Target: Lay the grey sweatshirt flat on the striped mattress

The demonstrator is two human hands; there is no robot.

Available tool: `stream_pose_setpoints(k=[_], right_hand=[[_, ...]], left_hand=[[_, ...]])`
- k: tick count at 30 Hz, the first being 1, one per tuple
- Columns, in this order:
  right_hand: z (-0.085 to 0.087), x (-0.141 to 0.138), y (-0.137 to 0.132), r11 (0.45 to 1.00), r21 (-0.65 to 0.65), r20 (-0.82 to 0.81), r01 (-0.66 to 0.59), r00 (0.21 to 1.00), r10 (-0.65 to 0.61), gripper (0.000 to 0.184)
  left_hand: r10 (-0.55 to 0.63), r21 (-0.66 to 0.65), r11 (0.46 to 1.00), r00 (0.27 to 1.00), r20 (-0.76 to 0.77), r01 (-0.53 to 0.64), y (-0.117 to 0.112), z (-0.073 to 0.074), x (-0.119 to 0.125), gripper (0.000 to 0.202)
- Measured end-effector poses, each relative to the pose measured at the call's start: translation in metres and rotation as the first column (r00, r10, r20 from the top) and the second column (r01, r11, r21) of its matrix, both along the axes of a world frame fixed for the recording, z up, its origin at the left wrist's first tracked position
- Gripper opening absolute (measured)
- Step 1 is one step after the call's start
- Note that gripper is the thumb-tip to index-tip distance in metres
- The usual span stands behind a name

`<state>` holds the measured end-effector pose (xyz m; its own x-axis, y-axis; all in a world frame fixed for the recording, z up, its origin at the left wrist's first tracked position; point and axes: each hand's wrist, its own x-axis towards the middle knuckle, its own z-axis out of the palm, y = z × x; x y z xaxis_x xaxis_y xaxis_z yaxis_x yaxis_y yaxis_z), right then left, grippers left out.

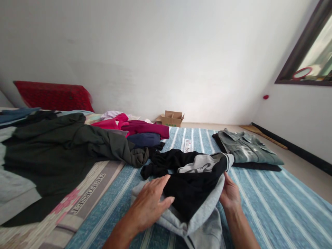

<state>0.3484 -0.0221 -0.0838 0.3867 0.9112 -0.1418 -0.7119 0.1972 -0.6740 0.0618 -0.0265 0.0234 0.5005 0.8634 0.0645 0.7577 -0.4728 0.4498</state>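
Observation:
In front of me a grey and black sweatshirt (192, 197) lies bunched on the striped sheet, its black inside facing up and a grey edge folded around it. Over its left side rests my left hand (153, 199), thumb apart from the fingers, touching the cloth without a visible grip. My right hand (230, 192) holds the grey edge at the right side, with its fingertips partly hidden behind the fabric. Black sleeve-like cloth (166, 160) spreads out beyond the sweatshirt.
A folded grey-green shirt (246, 147) lies on dark cloth at the right. Dark green clothing (52, 148) covers the left, near pink and maroon garments (147, 128). An open cardboard box (172, 119) stands by the wall. The blue striped sheet (261, 193) spreads underneath.

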Motion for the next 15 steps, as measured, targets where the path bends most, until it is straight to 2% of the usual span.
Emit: stream_pose_setpoints(k=[3,6,8,11,15], right_hand=[[0.004,-0.001,-0.001,1.0,-0.007,0.004,-0.016,1.0,0.016,0.015],[0.01,-0.003,-0.004,0.998,0.018,-0.024,-0.055,0.998,0.055,0.018],[0.015,-0.002,-0.006,0.996,0.041,-0.07,-0.074,0.995,0.077,0.018],[0.022,0.0,-0.008,0.993,0.061,-0.122,-0.1,0.987,0.107,0.014],[0.028,0.006,-0.012,0.969,-0.019,-0.136,-0.248,0.96,0.243,0.021]], left_hand=[[-0.045,-0.137,0.99,0.992,-0.122,0.028,0.0,0.001,0.005,0.049],[-0.094,-0.13,0.989,0.972,-0.218,0.066,-0.002,0.001,0.013,0.024],[-0.112,-0.092,0.991,0.963,-0.243,0.092,-0.003,0.002,0.017,0.019],[-0.141,-0.056,0.99,0.963,-0.23,0.132,-0.009,0.006,0.025,0.017],[-0.236,-0.044,0.972,0.965,-0.111,0.232,-0.034,0.011,0.04,0.019]])
